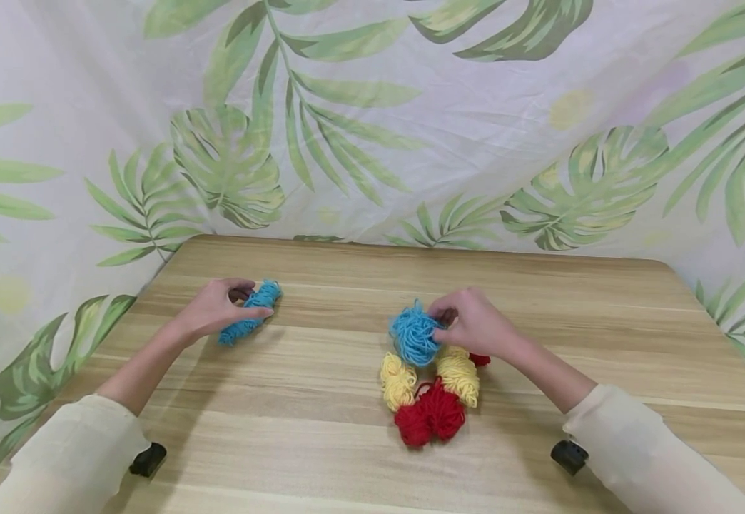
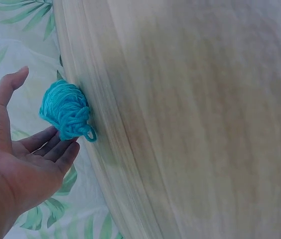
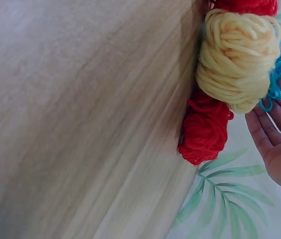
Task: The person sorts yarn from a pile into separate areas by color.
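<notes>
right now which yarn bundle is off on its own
The blue one by the left hand; it sits alone, while the other blue, the reds and the yellows are bunched by the right hand.

tbl (image 1: 282, 457): lt wood-grain, rnd far corners | bkgd: wht cloth (image 1: 475, 107) w/ grn leaf print (image 1: 227, 168)

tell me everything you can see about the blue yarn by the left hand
The blue yarn is a long, narrow bundle of wound, woolly-looking strands, a loose loop at one end. It lies slantwise on the left part of the table. The left hand is around it, thumb clear; whether its fingertips touch it is unclear.
</notes>
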`<state>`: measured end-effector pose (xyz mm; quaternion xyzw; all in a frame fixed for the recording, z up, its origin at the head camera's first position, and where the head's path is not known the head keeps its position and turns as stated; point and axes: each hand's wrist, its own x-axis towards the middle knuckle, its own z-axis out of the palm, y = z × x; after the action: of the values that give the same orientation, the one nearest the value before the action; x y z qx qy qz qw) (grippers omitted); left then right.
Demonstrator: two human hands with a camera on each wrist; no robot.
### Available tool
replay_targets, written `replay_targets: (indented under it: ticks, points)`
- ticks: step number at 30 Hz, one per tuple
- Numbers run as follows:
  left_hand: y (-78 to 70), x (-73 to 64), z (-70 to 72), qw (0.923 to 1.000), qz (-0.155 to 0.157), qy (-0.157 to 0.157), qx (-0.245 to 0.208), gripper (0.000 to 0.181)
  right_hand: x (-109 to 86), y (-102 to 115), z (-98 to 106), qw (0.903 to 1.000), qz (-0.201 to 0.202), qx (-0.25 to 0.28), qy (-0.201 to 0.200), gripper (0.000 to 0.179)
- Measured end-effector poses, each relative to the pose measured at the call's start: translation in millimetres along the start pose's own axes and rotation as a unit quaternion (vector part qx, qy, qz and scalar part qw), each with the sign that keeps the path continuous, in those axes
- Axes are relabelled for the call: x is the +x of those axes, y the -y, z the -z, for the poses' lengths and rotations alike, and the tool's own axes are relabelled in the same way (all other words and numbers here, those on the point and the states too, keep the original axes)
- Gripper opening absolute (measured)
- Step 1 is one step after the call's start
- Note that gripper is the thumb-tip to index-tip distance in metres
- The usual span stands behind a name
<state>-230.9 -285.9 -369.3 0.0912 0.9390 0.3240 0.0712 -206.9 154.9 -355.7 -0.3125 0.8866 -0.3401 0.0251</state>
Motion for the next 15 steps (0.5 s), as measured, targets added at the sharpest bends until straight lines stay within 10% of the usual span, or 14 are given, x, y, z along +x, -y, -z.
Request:
replay_targets:
  ticks: [15]
  points:
    - [-0.3, -0.6, 0.7, 1.0000, 0.003, -0.003, -0.003, 0.081, 8.2, 0.2, -2.5, 0.9996, 0.000, 0.027, -0.007, 0.018]
